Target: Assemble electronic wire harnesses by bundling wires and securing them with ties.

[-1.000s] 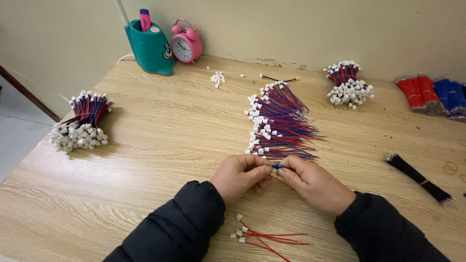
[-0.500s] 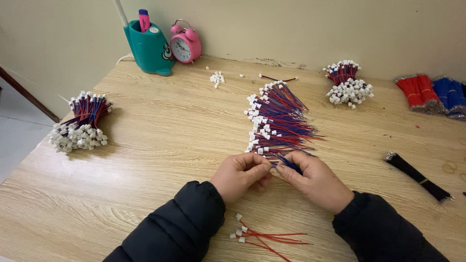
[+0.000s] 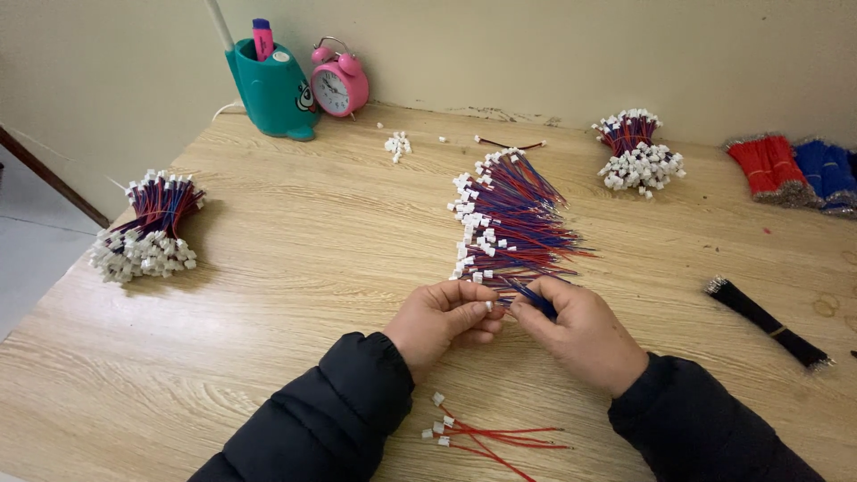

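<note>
My desk point(image 3: 268, 268) carries a wide wire pile point(image 3: 513, 219) just beyond my hands. My right hand point(image 3: 576, 330) is closed on a blue wire point(image 3: 534, 299) at the pile's near edge. My left hand point(image 3: 444, 321) pinches a tiny white connector point(image 3: 488, 306), touching that wire's end.

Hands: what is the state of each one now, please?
Left hand: closed, pinching small white plastic connector.
Right hand: closed on thin blue wire.
</note>
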